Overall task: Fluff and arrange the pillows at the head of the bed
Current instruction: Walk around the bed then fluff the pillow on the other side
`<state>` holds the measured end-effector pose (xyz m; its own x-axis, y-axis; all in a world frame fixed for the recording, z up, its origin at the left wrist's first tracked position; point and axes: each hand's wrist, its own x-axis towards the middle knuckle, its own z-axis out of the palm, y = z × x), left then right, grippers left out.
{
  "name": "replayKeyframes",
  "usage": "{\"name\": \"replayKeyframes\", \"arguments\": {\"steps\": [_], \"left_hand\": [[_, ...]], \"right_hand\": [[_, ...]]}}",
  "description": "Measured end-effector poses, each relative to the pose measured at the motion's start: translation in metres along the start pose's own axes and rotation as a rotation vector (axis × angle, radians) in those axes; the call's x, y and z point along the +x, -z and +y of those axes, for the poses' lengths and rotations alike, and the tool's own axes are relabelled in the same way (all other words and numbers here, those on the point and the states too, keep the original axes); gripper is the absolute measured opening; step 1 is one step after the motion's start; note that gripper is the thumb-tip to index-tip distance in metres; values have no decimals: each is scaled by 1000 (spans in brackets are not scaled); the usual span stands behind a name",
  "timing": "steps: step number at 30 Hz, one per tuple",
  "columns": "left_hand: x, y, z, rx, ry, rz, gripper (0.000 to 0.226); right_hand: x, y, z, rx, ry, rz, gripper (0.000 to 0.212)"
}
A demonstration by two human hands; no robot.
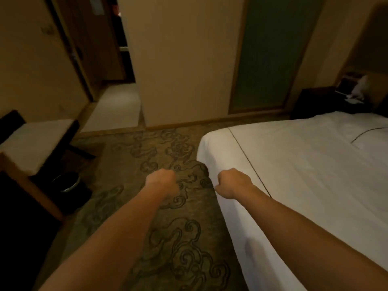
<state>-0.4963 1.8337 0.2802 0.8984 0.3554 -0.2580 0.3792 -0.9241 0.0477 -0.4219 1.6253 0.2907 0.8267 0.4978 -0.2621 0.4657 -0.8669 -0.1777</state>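
A bed (304, 164) with a smooth white cover fills the right half of the head view; its foot corner is near the middle. No pillow shows; the head of the bed lies at the far right edge, mostly out of frame. My left hand (162, 182) hangs over the patterned carpet, left of the bed corner, fingers curled shut with nothing in them. My right hand (234, 182) is a fist at the side edge of the bed, over the white cover; whether it pinches the fabric I cannot tell.
A patterned carpet (151, 227) runs along the bed's left side. A dark desk with a chair (35, 143) and a bin (67, 182) stand at the left. A dark nightstand (315, 101) sits beyond the bed. A doorway (117, 106) opens at the back left.
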Motion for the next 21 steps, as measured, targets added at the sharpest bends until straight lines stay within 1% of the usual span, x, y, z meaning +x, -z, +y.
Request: {"name": "replayKeyframes", "arguments": {"steps": [4,6,9,11,16,19,20,21], "left_hand": [[155,31,3,59,-174,12,33],[227,50,0,85,-213,23,31],[340,81,-16,75,-204,-2,30],[387,98,-32,39,-184,-8,28],[541,135,-72,55,-138,-58,24],[650,153,-79,40,-150,-56,26],[700,158,-77,49,-173,-61,25],[730,163,-74,80,-208,-61,24]], "right_hand": [[147,27,11,55,-111,78,35],[222,41,10,68,-135,92,37],[346,69,5,91,-157,72,41],[399,88,0,107,-152,60,42],[554,132,-13,71,-145,-9,34],[655,148,-8,44,-158,-13,28],[699,154,-2,41,-176,-6,27],[725,161,3,25,-185,12,27]]}}
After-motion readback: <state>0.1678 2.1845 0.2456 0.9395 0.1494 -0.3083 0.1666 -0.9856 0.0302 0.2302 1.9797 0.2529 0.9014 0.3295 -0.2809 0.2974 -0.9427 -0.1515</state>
